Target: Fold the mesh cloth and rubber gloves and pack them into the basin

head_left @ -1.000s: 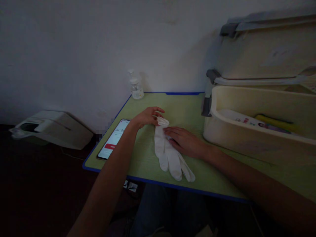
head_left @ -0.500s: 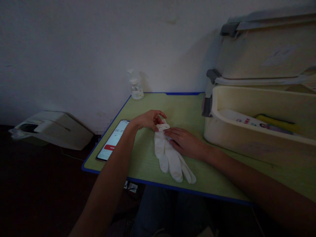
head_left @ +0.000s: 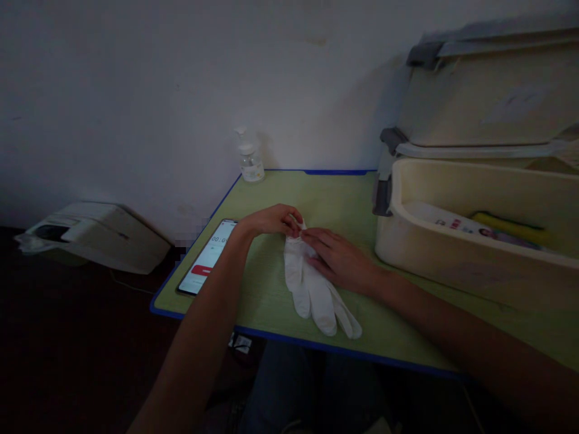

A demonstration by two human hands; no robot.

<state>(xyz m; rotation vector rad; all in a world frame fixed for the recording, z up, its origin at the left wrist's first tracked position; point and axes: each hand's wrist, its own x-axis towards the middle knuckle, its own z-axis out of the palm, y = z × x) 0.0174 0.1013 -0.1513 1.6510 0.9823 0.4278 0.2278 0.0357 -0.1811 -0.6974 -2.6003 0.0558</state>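
White disposable gloves (head_left: 319, 301) lie on the green table with their fingers pointing toward me. At the cuff end, my left hand (head_left: 277, 220) is closed, its fingertips pinched on the bunched edge of the glove. My right hand (head_left: 341, 260) rests across the upper part of the glove, fingers stretched out flat and pointing left. Its fingertips reach the cuff beside my left fingers. Both hands cover part of the cuff, so its folds are partly hidden.
A phone (head_left: 199, 271) showing a timer lies left, partly behind my left forearm. A pump bottle (head_left: 251, 167) stands at the back. The open cream storage box (head_left: 425, 247) on the right holds a printed packet (head_left: 456, 224) and something yellow (head_left: 509, 221). A white bin (head_left: 113, 238) is beyond the table's left.
My left fingers have closed down onto the cuff, and its rolled loop, visible before, is now mostly covered. My right hand has barely moved, its fingertips slightly nearer the left hand.
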